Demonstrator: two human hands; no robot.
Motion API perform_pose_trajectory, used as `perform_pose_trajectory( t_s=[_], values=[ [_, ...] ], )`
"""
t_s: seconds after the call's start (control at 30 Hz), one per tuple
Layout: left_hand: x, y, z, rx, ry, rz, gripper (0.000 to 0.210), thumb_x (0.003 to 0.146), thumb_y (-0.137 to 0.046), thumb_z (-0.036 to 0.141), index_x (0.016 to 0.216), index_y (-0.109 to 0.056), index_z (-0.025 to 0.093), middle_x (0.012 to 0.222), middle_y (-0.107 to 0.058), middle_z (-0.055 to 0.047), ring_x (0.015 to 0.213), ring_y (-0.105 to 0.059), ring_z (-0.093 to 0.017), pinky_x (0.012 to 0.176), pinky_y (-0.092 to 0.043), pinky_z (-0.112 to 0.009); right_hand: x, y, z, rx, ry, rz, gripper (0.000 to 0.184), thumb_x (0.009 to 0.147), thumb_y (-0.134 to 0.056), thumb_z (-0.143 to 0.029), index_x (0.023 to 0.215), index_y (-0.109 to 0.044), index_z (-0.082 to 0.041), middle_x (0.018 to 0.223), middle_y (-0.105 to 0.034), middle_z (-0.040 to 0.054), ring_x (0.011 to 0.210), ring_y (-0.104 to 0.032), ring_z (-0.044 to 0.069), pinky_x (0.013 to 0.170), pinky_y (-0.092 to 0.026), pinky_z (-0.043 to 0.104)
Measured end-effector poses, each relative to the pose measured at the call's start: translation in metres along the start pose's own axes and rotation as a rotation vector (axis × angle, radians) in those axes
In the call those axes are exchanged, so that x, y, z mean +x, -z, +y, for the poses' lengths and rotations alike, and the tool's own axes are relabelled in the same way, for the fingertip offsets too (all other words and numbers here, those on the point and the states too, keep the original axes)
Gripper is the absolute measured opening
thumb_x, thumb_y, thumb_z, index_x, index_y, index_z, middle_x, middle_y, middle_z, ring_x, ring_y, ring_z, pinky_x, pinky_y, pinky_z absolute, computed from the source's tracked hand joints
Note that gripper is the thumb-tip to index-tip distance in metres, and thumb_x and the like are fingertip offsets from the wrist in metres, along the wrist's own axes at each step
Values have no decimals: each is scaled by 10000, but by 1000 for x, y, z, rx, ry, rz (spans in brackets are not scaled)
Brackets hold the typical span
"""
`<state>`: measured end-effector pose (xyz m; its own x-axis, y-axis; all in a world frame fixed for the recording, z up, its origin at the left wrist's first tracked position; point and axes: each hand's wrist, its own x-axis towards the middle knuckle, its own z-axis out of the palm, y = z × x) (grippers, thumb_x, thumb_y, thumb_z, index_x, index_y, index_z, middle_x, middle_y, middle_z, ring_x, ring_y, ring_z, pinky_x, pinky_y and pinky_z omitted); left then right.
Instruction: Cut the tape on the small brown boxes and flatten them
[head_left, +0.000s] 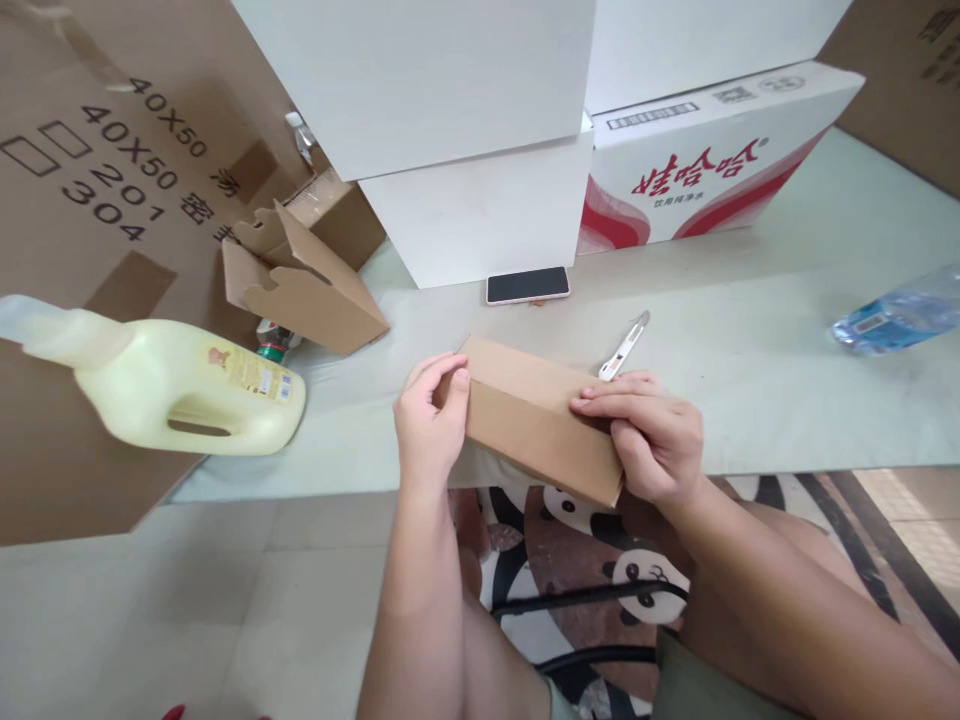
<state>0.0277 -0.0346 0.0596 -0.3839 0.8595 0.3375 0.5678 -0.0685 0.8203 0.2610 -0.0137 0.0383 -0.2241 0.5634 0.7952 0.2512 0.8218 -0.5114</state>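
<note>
A small brown cardboard box (pixel 536 425) is held between both hands at the near edge of the table. My left hand (pixel 435 415) grips its left end, thumb against the near face and fingers over the top edge. At the other end my right hand (pixel 649 430) clasps the box, with fingers on the upper panel and the thumb lower on the end. Just beyond the right hand lies a white utility knife (pixel 625 345). A phone with a dark screen (pixel 528 285) lies farther back, by the white boxes. The underside of the cardboard box is hidden.
At left, a yellow-green jug (pixel 202 385) and an opened cardboard carton (pixel 307 285) sit by a large brown box (pixel 97 240). White boxes (pixel 480 215) and a red-and-white carton (pixel 697 170) line the back. A water bottle (pixel 900 315) lies at right on the pale tablecloth (pixel 772 400).
</note>
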Motion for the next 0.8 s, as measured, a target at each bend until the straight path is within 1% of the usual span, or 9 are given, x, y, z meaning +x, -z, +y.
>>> perform_pose_trajectory(
  t_s=[0.43,0.8],
  values=[
    [-1,0,0,15,-4,13,242,899,-593,379,983,-755,221,1126,-746,-70,1091,-678,-226,1009,-518,-405,-2,-1,1,25,-25,23,357,800,-499,-75,952,-765,-258,838,-803,21,793,-775,221,765,-551,388],
    [-1,0,0,18,-21,16,236,902,-589,371,981,-752,220,1106,-747,-68,1078,-678,-223,997,-521,-395,0,-2,0,21,-19,24,333,810,-498,-72,931,-754,-246,830,-803,28,789,-777,220,750,-551,386]
  ],
)
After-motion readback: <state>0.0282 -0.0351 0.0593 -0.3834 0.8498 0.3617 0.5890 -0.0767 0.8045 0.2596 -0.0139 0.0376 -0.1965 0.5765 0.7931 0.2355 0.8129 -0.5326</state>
